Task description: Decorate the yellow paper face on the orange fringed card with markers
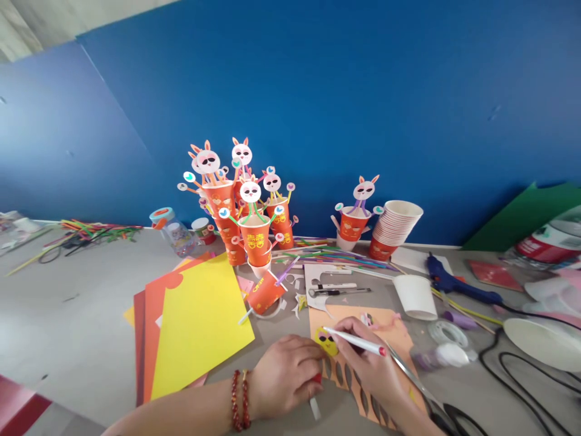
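My right hand (367, 363) grips a thin white pen (351, 340) with a red end, its tip touching a small yellow round paper face (325, 340). That face lies on an orange paper sheet (385, 327) with cut-out slots along its near edge. My left hand (287, 376), with red bead bracelets on the wrist, rests curled beside the yellow face, fingers closed on the sheet's edge and something red and white that I cannot make out.
Yellow, orange and red card sheets (200, 321) lie at left. Orange cup bunnies (247, 206) stand by the blue wall, next to a stack of paper cups (397, 227). A blue glue gun (454, 283), scissors (431, 402), straws (327, 254) and black cable (521, 375) lie at right.
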Motion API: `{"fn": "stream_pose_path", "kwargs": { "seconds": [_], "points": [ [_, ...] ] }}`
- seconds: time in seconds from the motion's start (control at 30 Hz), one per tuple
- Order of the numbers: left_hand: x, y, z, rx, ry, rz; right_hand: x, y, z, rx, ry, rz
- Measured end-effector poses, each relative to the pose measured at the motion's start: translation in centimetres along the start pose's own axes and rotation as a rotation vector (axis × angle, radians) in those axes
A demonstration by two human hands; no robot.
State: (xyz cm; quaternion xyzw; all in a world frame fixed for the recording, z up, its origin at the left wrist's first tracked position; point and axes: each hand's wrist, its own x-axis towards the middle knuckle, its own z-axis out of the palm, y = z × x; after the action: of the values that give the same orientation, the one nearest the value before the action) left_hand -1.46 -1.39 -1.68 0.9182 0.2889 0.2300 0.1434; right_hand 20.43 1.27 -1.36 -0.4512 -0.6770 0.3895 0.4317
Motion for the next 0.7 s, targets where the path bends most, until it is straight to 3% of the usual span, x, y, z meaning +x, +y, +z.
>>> {"fn": "stream_pose_path", "kwargs": {
  "seconds": [0.7],
  "points": [
    [0.24, 0.32, -0.3, -0.022, 0.019, -0.011, -0.02, 0.08, 0.02, 0.027, 0.102, -0.019]
  ]
}}
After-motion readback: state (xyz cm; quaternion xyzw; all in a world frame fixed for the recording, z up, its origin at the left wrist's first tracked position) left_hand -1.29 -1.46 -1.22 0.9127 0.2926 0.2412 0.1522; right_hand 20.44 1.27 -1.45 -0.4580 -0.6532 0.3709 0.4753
